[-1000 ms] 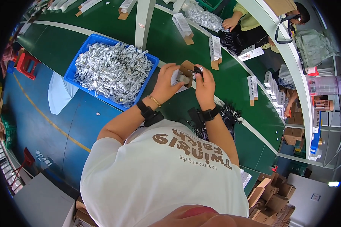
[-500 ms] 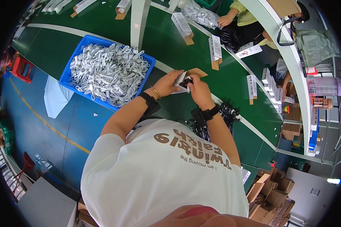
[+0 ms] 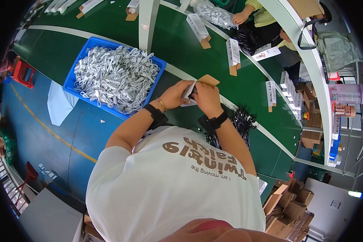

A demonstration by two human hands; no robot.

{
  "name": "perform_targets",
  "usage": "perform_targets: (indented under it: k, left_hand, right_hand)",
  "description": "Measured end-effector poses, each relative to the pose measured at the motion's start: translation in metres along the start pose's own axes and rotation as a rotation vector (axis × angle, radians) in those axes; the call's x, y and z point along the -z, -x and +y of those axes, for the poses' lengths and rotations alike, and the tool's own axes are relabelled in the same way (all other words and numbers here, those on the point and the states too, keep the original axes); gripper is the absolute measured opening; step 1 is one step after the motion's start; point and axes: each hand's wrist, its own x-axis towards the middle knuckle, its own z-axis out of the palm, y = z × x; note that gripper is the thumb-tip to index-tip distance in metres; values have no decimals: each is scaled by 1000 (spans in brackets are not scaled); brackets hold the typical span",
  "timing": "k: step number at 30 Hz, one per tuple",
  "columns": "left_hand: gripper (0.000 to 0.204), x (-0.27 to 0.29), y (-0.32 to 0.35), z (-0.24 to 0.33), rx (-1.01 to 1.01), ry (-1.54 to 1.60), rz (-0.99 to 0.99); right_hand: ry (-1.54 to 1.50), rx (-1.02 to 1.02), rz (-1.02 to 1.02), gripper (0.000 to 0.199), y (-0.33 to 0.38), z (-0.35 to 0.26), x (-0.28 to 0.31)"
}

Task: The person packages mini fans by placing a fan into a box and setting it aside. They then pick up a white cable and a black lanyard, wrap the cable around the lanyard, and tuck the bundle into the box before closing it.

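white box [image 3: 189,91], mouth upward, long axis unclear

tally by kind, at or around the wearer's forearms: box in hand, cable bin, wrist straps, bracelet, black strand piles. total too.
Open white box: 1
Blue bin: 1
Black wrist straps: 2
Bracelet: 1
Pile of black strands: 1
Total: 6

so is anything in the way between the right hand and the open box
Nothing visible: the right hand is at the open end of the box. The left hand holds its left side; the brown flap sticks out beyond the right hand.
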Motion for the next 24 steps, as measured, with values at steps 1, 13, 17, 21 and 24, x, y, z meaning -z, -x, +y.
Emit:
perform_targets:
  k: [1,13,17,21,24]
  left_hand:
    - [75,0,2,-1,2,0,2]
    - [73,-6,10,5,-36,-57,-2]
    - [72,-8,13,8,70,-56,54]
    - [71,-6,13,8,37,-73,58]
    - [71,-7,15,2,57,-71,69]
  right_hand:
    - [-1,2,-1,12,1,0,-2]
    - [89,145,-257,14,27,-18,25]
    - [-172,52,185,13,32,-20,10]
    - [-254,106,225,17,32,-16,4]
    - [-386,91,304,16,35,-12,-12]
